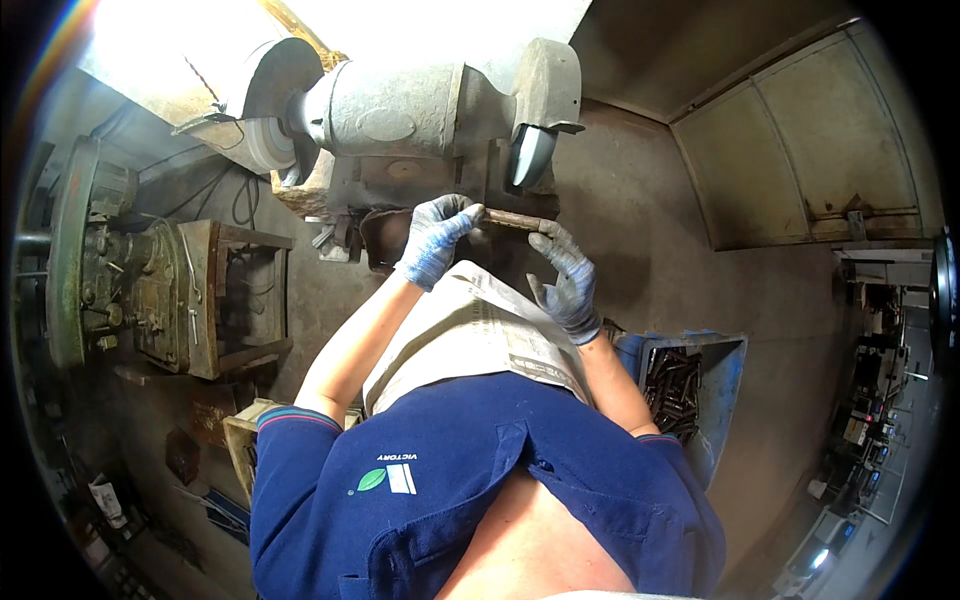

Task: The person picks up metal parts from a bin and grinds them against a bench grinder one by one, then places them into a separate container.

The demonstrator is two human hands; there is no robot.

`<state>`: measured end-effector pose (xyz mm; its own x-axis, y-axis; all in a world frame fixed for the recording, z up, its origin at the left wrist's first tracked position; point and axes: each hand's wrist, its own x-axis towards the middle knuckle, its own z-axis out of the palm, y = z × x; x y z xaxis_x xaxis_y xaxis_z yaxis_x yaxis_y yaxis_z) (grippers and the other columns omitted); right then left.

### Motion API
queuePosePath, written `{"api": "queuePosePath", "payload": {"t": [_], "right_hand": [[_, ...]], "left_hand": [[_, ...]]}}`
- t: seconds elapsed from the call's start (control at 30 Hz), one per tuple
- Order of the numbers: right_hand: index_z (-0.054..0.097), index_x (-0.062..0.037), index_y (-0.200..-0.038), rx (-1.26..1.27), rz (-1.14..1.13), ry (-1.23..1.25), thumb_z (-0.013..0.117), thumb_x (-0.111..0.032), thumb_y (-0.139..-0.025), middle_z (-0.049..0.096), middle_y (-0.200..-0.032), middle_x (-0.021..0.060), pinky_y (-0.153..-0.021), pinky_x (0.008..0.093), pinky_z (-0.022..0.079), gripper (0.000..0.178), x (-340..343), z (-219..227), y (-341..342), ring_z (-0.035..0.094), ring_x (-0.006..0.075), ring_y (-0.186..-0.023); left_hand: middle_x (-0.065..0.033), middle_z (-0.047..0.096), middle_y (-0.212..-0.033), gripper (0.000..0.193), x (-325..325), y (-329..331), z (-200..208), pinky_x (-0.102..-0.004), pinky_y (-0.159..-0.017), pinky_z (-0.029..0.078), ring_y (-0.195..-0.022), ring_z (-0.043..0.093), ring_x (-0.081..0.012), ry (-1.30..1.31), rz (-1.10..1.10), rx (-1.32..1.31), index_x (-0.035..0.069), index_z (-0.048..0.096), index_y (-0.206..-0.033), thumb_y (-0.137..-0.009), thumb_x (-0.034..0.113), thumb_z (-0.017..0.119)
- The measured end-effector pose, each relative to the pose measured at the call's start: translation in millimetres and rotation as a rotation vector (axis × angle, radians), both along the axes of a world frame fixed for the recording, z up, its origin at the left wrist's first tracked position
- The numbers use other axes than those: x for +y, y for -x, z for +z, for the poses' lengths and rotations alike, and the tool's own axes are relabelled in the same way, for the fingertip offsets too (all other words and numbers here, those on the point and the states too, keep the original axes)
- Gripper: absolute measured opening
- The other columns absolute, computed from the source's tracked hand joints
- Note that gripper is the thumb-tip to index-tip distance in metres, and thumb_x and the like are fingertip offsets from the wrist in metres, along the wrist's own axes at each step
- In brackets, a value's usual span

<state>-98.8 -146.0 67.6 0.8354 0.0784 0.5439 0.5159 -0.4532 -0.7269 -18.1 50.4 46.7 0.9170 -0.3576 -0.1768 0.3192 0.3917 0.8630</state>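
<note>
A short brown metal bar (514, 219) lies roughly level in front of the bench grinder (390, 108). My left hand (437, 240), in a grey-blue work glove, pinches the bar's left end between thumb and fingers. At the bar's other end is my right hand (568, 280), gloved alike. Its fingertips touch or nearly touch the end, while the thumb stands well apart. The grinder's right wheel (534, 157) is just beyond the bar, without contact. Newspaper-like sheeting (470, 325) covers my lap beneath both hands.
A blue bin (722, 400) of dark metal pieces stands close by my right arm. To the left are the grinder's pale left wheel (268, 143) and a heavy green machine (75, 260) beside a metal frame (205, 300). Large metal panels (800, 150) stand at far right.
</note>
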Motion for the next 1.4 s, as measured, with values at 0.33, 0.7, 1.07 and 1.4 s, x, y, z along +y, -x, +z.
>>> {"api": "queuePosePath", "payload": {"t": [0.33,0.7,1.07,1.4], "right_hand": [[0.063,0.0009,-0.109,0.239,-0.093,-0.405,0.063,-0.001,-0.080,0.060,-0.116,0.0111,-0.098,0.0312,0.040,0.029,-9,-49,-8,0.054,0.0232,-0.112],[0.064,0.0027,-0.105,0.278,-0.101,-0.467,0.054,0.002,-0.087,0.057,-0.116,0.0128,-0.091,0.0315,0.048,0.020,-27,-82,-29,0.058,0.0207,-0.104],[0.066,0.0020,-0.092,0.364,-0.245,-0.547,0.060,-0.001,-0.085,0.066,-0.089,0.0077,-0.076,0.0267,0.047,0.010,-42,-88,-52,0.060,0.0134,-0.084],[0.064,0.0042,-0.099,0.349,-0.158,-0.451,0.054,-0.002,-0.089,0.062,-0.103,0.0114,-0.089,0.0319,0.049,0.015,-5,-108,-66,0.060,0.0189,-0.095]], "left_hand": [[-0.0006,0.064,-0.076,0.010,-16,-5,-20,-0.0203,-0.060,0.046,-0.064,0.054,-0.0049,-0.102,0.019,-0.083,0.000,0.064,-0.090,-0.085,0.008,0.063],[-0.0021,0.065,-0.078,0.009,-37,-23,-45,-0.0204,-0.057,0.046,-0.064,0.056,-0.0064,-0.201,0.052,0.007,0.000,0.066,-0.091,-0.084,0.005,0.063],[-0.0087,0.065,-0.078,0.006,-76,-34,-65,-0.0255,-0.063,0.054,-0.067,0.063,-0.0153,0.007,0.149,0.263,-0.003,0.063,-0.089,-0.085,0.001,0.060],[-0.0066,0.065,-0.076,0.007,-40,-46,-62,-0.0244,-0.062,0.051,-0.065,0.061,-0.0130,-0.133,0.226,0.196,0.001,0.064,-0.084,-0.086,0.003,0.059]]}}
